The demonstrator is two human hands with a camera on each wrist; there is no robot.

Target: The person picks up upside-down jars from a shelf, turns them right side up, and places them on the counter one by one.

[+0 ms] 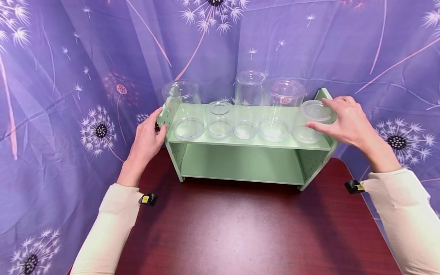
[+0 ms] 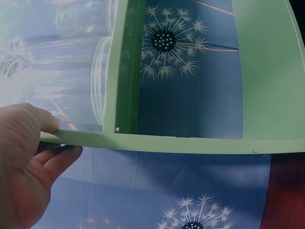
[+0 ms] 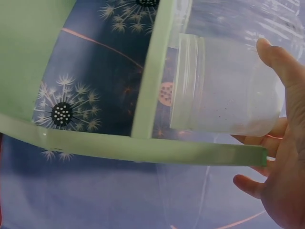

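Note:
A light green two-tier shelf unit (image 1: 237,162) stands on the table. My left hand (image 1: 146,139) grips the upper part of its left side panel (image 2: 83,139), thumb on the inner face and fingers outside. At the right end of the top shelf is a cloudy plastic jar (image 3: 228,88), ridged end down. Around this jar curls my right hand (image 1: 348,120), with the thumb on its near side and fingers partly hidden behind it, by the right side panel (image 3: 205,152).
Clear jars share the top shelf: a wide tall one (image 1: 188,110) at left, a short one (image 1: 220,120), a narrow tall one (image 1: 249,101) and another wide one (image 1: 280,105). The dark red table (image 1: 223,229) extends in front. Purple dandelion-print curtains (image 1: 113,49) hang behind and beside it.

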